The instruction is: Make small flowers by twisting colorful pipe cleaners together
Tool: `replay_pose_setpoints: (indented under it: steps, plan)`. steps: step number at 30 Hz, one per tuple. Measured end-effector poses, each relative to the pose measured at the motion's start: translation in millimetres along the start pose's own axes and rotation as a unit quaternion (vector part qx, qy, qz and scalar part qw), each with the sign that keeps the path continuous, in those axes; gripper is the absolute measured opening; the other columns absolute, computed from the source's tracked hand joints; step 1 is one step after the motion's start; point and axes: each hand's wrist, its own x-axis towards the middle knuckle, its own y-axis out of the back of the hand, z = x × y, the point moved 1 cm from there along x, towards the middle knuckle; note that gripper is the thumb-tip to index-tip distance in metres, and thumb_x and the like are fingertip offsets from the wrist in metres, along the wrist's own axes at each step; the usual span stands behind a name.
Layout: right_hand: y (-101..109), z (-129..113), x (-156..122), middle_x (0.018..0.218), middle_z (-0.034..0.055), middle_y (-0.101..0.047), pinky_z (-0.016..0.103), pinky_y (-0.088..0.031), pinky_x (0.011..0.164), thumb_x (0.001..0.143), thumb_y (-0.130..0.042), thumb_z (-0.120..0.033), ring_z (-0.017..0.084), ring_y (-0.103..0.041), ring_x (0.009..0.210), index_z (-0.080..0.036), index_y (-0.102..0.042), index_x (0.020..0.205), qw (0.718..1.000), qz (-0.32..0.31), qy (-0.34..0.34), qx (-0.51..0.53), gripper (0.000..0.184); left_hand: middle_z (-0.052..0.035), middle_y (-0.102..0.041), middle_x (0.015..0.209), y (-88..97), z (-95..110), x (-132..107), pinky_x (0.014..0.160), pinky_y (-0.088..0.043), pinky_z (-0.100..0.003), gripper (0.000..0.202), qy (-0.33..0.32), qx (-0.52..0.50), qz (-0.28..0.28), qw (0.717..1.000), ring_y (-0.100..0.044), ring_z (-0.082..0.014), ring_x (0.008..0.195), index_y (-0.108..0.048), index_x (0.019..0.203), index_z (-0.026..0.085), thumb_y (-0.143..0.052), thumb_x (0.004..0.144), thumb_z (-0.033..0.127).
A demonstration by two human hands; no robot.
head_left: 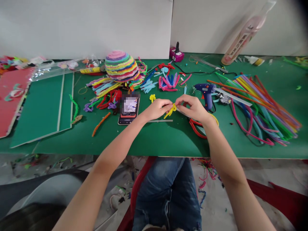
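Note:
Over the green table, my left hand (157,109) and my right hand (191,106) meet with fingers pinched on a small looped piece of yellow pipe cleaner (171,110). One straight yellow end sticks out below my left fingers. The exact grip points are partly covered by the fingertips. Just behind my left hand lies another small yellow pipe-cleaner shape (152,97). Red-handled scissors (197,129) rest partly under my right hand. A thin clear stick (160,121) lies on the table below my left hand.
A phone (128,109) lies left of my hands, a blue glue gun (207,93) to the right. Loose pipe cleaners (267,112) spread at the far right. A striped ball-shaped object (121,66) stands behind. A pink bottle (246,35) leans at the back wall.

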Motion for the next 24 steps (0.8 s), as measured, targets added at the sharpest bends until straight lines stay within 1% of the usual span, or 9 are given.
replay_pose_setpoints:
  steps: [4,7,9,11,12,13,17,20,24]
  plan:
    - [-2,-1,0,0.087,0.003,-0.065,0.025,-0.043,0.062,0.078,-0.056,-0.018,0.012,-0.058,0.076,-0.018,-0.061,0.088,1.0,-0.015,0.004,-0.011,0.012,0.0019,-0.055,0.062,2.3,2,-1,0.06,-0.039,-0.022,0.029,-0.01,0.041,-0.006,0.999,-0.05,-0.0081,0.058,-0.054,0.065,0.014,-0.046,0.088,0.029]
    - [-1,2,0,0.083,0.0019,-0.064,0.025,-0.043,0.062,0.076,-0.057,-0.016,0.012,-0.058,0.073,-0.019,-0.061,0.085,0.999,-0.022,0.013,-0.032,0.01,0.0007,-0.059,0.064,-0.1,2,-2,0.06,-0.041,-0.022,0.023,-0.003,0.041,0.0,0.999,-0.053,-0.0082,0.059,-0.058,0.069,0.014,-0.049,0.087,0.025]
    - [0,6,0,0.079,0.0012,-0.063,0.026,-0.044,0.065,0.076,-0.057,-0.014,0.012,-0.057,0.073,-0.019,-0.062,0.081,0.998,-0.014,0.036,-0.051,0.008,-0.0004,-0.063,0.069,-2.6,2,-2,0.056,-0.042,-0.02,0.015,0.01,0.004,0.015,1.0,-0.056,-0.0087,0.061,-0.063,0.087,0.014,-0.053,0.085,0.025]
    - [2,9,1,0.079,0.0015,-0.062,0.027,-0.046,0.068,0.077,-0.058,-0.014,0.013,-0.058,0.075,-0.019,-0.063,0.078,0.996,0.001,0.062,-0.067,0.007,-0.0012,-0.066,0.072,-4.7,2,-3,0.051,-0.042,-0.019,0.031,0.017,-0.041,0.027,0.999,-0.058,-0.0091,0.06,-0.059,0.112,0.016,-0.057,0.084,0.028]
    - [3,10,1,0.081,0.002,-0.061,0.028,-0.046,0.07,0.077,-0.059,-0.015,0.013,-0.058,0.076,-0.02,-0.064,0.078,0.995,0.008,0.073,-0.074,0.007,-0.0014,-0.066,0.071,-5.6,2,-3,0.049,-0.042,-0.018,0.038,0.016,-0.057,0.03,0.998,-0.058,-0.009,0.059,-0.056,0.118,0.016,-0.059,0.083,0.03]
    - [4,11,1,0.082,0.0026,-0.061,0.029,-0.047,0.07,0.078,-0.06,-0.017,0.014,-0.058,0.077,-0.02,-0.065,0.078,0.993,0.016,0.082,-0.081,0.006,-0.0015,-0.065,0.07,-6.2,2,-4,0.048,-0.042,-0.018,0.04,0.011,-0.068,0.033,0.997,-0.057,-0.0086,0.058,-0.056,0.12,0.016,-0.06,0.083,0.031]
    - [6,11,1,0.081,0.0039,-0.062,0.03,-0.048,0.071,0.081,-0.061,-0.022,0.015,-0.058,0.078,-0.02,-0.066,0.078,0.987,0.047,0.107,-0.112,0.006,-0.0015,-0.064,0.069,-6.8,2,-3,0.046,-0.042,-0.017,0.024,0.0,-0.075,0.056,0.996,-0.052,-0.0059,0.052,-0.064,0.101,0.014,-0.06,0.083,0.03]
    - [4,10,0,0.08,0.0038,-0.063,0.032,-0.048,0.072,0.082,-0.06,-0.023,0.016,-0.058,0.079,-0.021,-0.066,0.077,0.981,0.068,0.12,-0.139,0.008,-0.0002,-0.064,0.068,-6.5,2,-3,0.044,-0.041,-0.014,0.019,0.013,-0.08,0.049,0.996,-0.055,-0.0067,0.055,-0.06,0.096,0.016,-0.06,0.082,0.029]
    - [3,8,0,0.082,0.0043,-0.063,0.033,-0.047,0.073,0.082,-0.059,-0.021,0.017,-0.058,0.08,-0.02,-0.064,0.078,0.973,0.067,0.15,-0.161,0.007,0.0012,-0.062,0.068,-5.3,2,-2,0.044,-0.043,-0.013,0.017,0.01,-0.106,0.016,0.994,-0.057,-0.0076,0.059,-0.052,0.09,0.018,-0.061,0.081,0.029]
